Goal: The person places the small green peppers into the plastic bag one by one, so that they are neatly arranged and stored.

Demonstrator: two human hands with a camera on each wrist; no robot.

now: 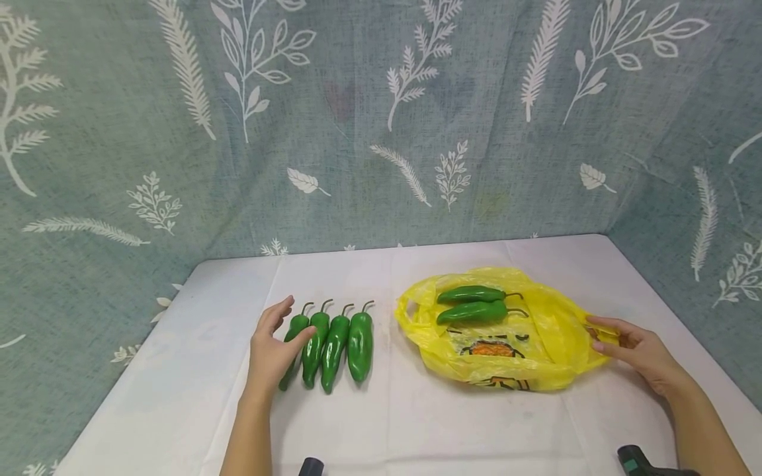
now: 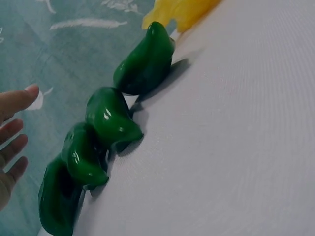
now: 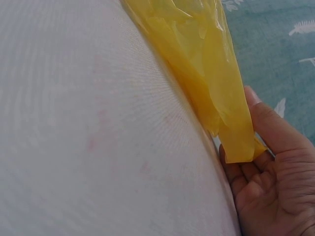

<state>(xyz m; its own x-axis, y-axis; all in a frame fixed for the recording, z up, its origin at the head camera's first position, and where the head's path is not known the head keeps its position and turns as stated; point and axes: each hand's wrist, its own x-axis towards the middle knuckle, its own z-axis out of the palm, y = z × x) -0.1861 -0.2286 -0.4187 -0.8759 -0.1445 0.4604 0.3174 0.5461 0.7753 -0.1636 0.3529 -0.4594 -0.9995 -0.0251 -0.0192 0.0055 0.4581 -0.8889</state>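
Several green chili peppers lie side by side on the white table, stems toward the back. My left hand is at the leftmost pepper, fingers and thumb spread apart, holding nothing. In the left wrist view, that hand shows a gap to the row of peppers. A yellow plastic bag lies flattened to the right, with two green peppers on it. My right hand holds the bag's right end; in the right wrist view the yellow plastic lies between thumb and curled fingers.
A white cloth covers the table. Behind it hangs a grey-green curtain with white leaf prints, which also runs along both sides. Dark device parts show at the bottom edge near each forearm.
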